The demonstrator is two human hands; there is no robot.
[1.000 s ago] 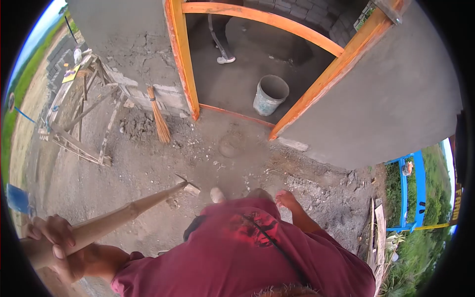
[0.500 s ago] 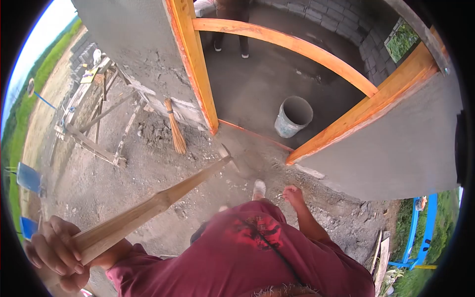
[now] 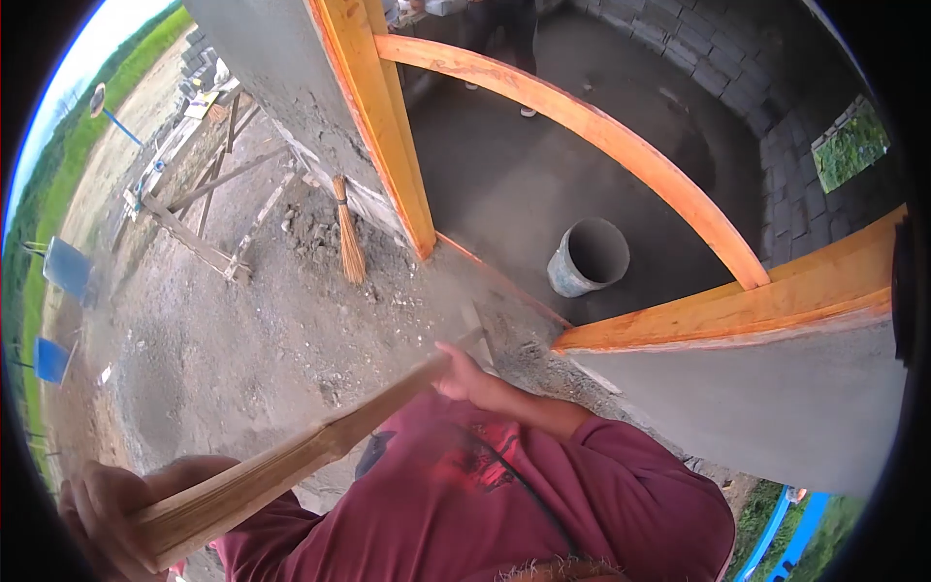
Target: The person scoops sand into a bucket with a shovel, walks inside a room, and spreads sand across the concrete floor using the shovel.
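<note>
A long wooden-handled tool (image 3: 320, 436) slants from the lower left up to the doorway. Its thin crosswise head (image 3: 480, 335) is blurred and partly hidden, so its exact kind is unclear. My left hand (image 3: 112, 509) is wrapped round the thick near end of the handle. Farther along, close to the head, my right hand (image 3: 462, 376) grips the handle with the thumb along it. Just past the tool's head is the doorway sill, and an upright grey-white bucket (image 3: 585, 260) stands inside on the dark floor.
An orange wooden door frame (image 3: 407, 145) has a curved orange brace (image 3: 582, 112) across it. A stick broom (image 3: 349, 233) leans against the plastered wall (image 3: 281, 87). Wooden trestles (image 3: 194, 233) stand left. A person's legs (image 3: 504, 44) show inside. Blue containers (image 3: 66, 267) sit far left.
My right hand has come up from beside my body onto the handle near the head. The tool has shifted slightly right and lower in view. My view has turned, and the person inside appears farther right.
</note>
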